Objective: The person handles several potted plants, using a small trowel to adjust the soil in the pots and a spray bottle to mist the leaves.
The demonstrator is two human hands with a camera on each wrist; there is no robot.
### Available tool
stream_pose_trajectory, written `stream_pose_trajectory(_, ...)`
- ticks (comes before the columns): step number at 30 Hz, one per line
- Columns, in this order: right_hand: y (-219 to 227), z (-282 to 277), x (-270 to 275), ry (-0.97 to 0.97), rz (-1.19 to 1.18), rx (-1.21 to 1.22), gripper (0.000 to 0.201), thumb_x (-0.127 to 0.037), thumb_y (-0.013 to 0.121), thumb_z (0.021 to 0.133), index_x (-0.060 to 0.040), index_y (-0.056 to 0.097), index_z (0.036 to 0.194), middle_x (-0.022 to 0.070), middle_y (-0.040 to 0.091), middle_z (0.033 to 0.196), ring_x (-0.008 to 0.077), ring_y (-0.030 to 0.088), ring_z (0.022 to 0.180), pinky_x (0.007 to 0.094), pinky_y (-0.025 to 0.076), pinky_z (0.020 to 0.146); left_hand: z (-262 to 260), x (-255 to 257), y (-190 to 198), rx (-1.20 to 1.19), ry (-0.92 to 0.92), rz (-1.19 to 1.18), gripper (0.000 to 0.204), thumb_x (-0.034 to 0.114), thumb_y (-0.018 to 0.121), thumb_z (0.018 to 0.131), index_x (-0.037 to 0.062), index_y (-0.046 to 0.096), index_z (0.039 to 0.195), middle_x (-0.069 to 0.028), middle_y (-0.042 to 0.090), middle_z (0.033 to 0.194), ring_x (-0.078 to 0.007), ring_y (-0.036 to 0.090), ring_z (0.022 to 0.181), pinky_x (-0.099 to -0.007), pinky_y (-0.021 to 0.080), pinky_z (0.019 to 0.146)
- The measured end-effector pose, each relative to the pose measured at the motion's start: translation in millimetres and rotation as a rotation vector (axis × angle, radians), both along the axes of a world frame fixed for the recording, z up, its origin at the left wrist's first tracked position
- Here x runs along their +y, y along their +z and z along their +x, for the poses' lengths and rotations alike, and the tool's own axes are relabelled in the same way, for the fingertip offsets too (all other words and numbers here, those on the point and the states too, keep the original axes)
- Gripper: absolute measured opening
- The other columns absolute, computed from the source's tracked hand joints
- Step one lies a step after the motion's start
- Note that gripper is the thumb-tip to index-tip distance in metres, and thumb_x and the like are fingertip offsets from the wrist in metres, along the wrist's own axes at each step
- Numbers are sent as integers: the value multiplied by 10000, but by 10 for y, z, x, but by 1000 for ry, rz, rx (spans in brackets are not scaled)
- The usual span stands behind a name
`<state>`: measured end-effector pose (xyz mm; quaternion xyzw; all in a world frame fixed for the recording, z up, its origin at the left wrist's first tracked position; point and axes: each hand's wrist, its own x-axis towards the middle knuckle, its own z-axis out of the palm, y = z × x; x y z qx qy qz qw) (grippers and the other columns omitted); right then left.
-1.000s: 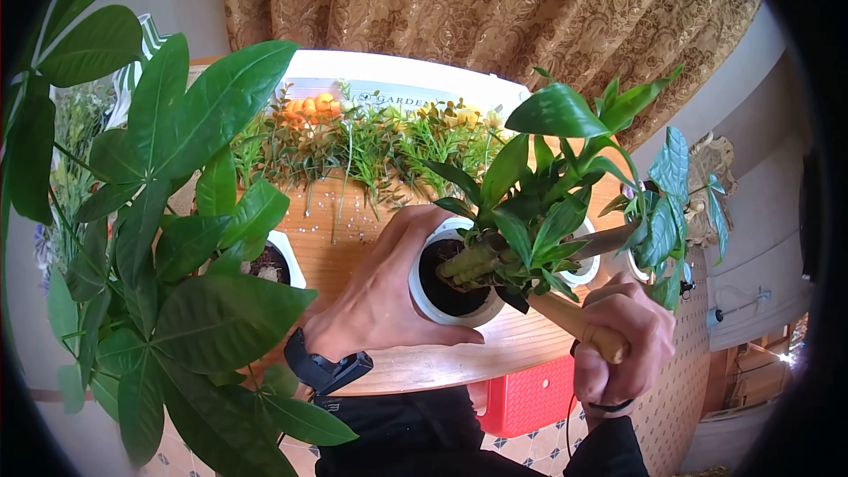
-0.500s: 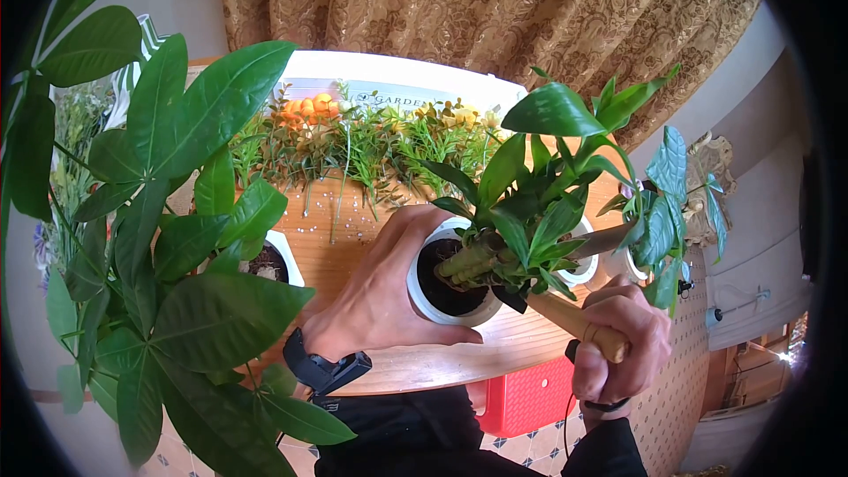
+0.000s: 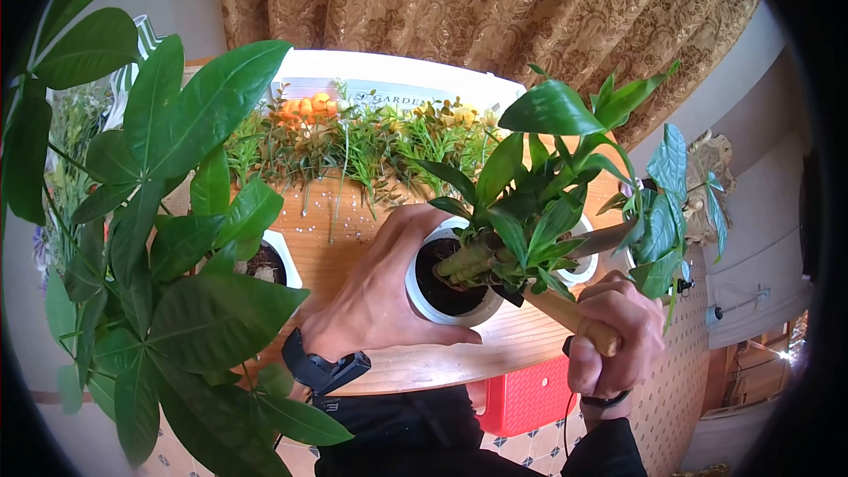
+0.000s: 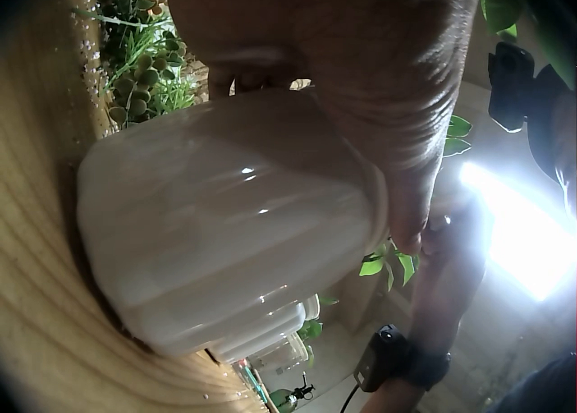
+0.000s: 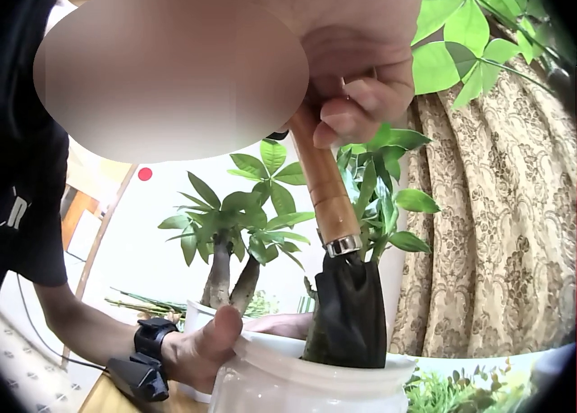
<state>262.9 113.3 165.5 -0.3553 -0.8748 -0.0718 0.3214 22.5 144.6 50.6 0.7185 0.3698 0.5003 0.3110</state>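
My left hand [image 3: 375, 287] grips a white flowerpot [image 4: 225, 224] round its side, with the thumb along the near rim. Dark soil [image 3: 442, 296] fills the pot, and a thick-stemmed green plant [image 3: 530, 212] rises from it, leaning right in the head view. My right hand [image 3: 618, 336] holds the wooden handle [image 5: 326, 188] of a trowel. Its black blade [image 5: 352, 314] points down inside the pot rim, close beside the plant's stem; the blade's tip is hidden behind the rim.
A large leafy potted plant [image 3: 203, 327] stands at the left. Artificial flowers and greenery [image 3: 371, 146] lie along the back of the wooden table [image 3: 415, 362], before a white box. Another white pot [image 3: 581, 265] stands behind the plant. A red stool [image 3: 530, 397] is below the front edge.
My right hand and the trowel handle have shifted slightly left in the head view. My left hand keeps its hold on the flowerpot.
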Motion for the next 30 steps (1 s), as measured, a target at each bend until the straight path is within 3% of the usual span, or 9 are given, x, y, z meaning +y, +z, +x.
stream_pose_trajectory(9, 23, -16, 51, 41, 0, 28, 299, -353, 571, 941, -69, 557, 1030, 130, 650, 742, 278, 638, 648, 395, 448, 648, 3, 12, -10, 8, 6, 23, 1094, 383, 1017, 533, 35, 473, 1416, -184, 515, 1334, -391, 502, 1284, -484, 429, 1095)
stream_pose_trajectory(11, 64, 20, 99, 117, 20, -60, 447, -187, 774, 773, -63, 561, 1146, 105, 629, 754, 281, 633, 599, 407, 488, 561, 0, 6, -3, 17, 8, 5, 1095, 387, 1017, 532, 35, 474, 1414, -186, 515, 1334, -394, 502, 1284, -485, 428, 1096)
stream_pose_trajectory(18, 64, 43, 85, 120, 15, 12, 406, -173, 762, 751, -55, 587, 1098, 119, 641, 763, 294, 650, 621, 404, 518, 596, 1, 9, -16, 15, 4, 9, 1100, 393, 1017, 530, 31, 474, 1416, -188, 512, 1333, -397, 501, 1282, -485, 426, 1098)
stream_pose_trajectory(30, 29, 39, 113, 125, 5, 8, 457, -156, 776, 768, -46, 560, 1155, 125, 651, 789, 291, 647, 623, 388, 509, 588, 0, 9, -23, 6, 6, 11, 1111, 382, 1019, 530, 36, 466, 1430, -184, 509, 1325, -389, 507, 1271, -480, 432, 1089)
